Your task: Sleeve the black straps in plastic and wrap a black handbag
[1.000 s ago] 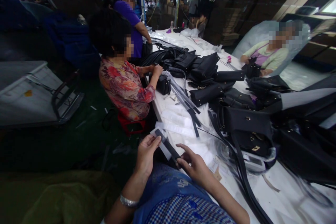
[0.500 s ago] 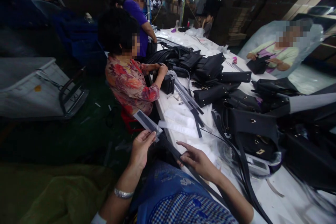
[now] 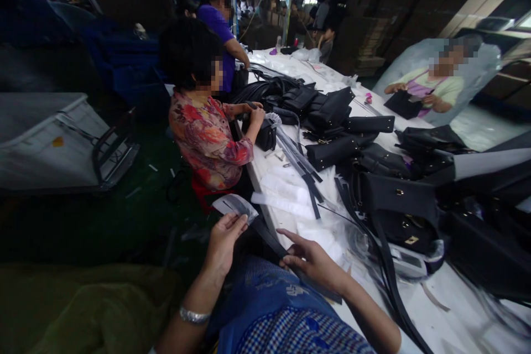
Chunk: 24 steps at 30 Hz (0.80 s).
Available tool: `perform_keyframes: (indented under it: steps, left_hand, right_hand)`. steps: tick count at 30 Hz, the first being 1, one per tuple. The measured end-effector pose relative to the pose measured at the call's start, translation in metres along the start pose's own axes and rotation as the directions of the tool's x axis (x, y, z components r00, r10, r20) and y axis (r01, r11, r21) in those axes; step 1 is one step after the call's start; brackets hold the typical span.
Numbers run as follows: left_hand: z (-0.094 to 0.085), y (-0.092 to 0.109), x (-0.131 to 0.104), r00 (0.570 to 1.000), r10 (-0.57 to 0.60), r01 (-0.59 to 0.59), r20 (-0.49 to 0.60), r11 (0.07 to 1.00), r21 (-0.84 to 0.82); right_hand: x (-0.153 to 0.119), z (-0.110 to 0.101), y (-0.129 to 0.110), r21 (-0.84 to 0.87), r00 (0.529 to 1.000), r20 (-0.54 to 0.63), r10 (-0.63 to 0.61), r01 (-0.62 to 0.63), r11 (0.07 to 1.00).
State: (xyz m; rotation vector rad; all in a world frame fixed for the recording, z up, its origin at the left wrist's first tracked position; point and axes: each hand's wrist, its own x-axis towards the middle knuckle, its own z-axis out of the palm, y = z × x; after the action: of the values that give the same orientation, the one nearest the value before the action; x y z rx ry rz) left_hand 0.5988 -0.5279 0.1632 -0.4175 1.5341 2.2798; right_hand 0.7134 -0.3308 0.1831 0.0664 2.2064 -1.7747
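A clear plastic sleeve [image 3: 236,206] is pinched at its open end between the thumb and fingers of my left hand [image 3: 226,235]. One end of a black strap [image 3: 267,237] goes into or under that sleeve; the exact overlap is hidden by my fingers. Farther along the strap, my right hand [image 3: 311,257] grips it between thumb and bent fingers, with the index finger stretched out. Past my right hand the strap runs down over my blue apron [image 3: 265,298]. Flat white plastic sleeves [image 3: 286,204] lie on the table beside my hands.
On the white table [image 3: 269,213] are black bags [image 3: 400,204], long black straps [image 3: 385,265] and wrapped straps [image 3: 296,152]. A co-worker in a floral shirt [image 3: 207,144] sits close ahead on the left. Another person [image 3: 431,88] works across the table. A white cart [image 3: 45,138] stands left.
The plastic sleeve in my left hand now bends and curls over, where it was straight. Beyond my right hand, the strap's tail has drawn up and shows shorter.
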Motion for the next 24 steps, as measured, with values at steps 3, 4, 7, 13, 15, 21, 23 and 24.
perform_keyframes:
  steps: [3,4,7,13,15,21,23,24]
  left_hand:
    - [0.008,-0.009,-0.013,0.985,-0.068,0.058,0.157,0.996,0.070]
    - [0.012,-0.014,-0.019,0.970,-0.094,0.075,0.226,0.993,0.092]
    - [0.012,-0.020,-0.026,0.942,-0.126,0.096,0.310,0.989,0.109]
    - [-0.014,0.007,-0.003,0.996,-0.037,0.036,0.082,0.999,0.006]
    - [-0.014,0.008,-0.005,0.990,-0.070,0.066,0.119,0.997,0.037]
    - [-0.009,-0.019,-0.033,0.941,-0.289,0.247,0.178,0.942,0.226]
    - [-0.016,-0.023,-0.025,0.936,-0.336,0.291,0.109,0.908,0.303]
    - [-0.018,-0.024,-0.018,0.940,-0.322,0.261,0.117,0.895,0.363]
  right_hand:
    - [0.011,0.010,-0.010,0.045,0.996,-0.084,-0.029,0.033,0.998]
    - [0.015,0.011,-0.014,0.025,0.992,-0.121,-0.043,0.046,0.999]
    - [0.018,0.009,-0.022,-0.066,0.984,-0.166,-0.067,0.057,0.996]
    - [-0.003,0.007,-0.006,0.018,0.998,0.063,0.025,-0.026,0.999]
    - [0.002,0.014,-0.008,0.124,1.000,0.011,0.026,-0.027,0.992]
    - [0.018,0.029,-0.030,0.233,0.991,-0.134,-0.010,0.042,0.972]
    - [0.017,0.025,-0.028,0.098,0.983,-0.185,0.002,0.017,0.995]
    - [0.015,0.023,-0.024,0.053,0.979,-0.202,0.015,-0.004,0.999]
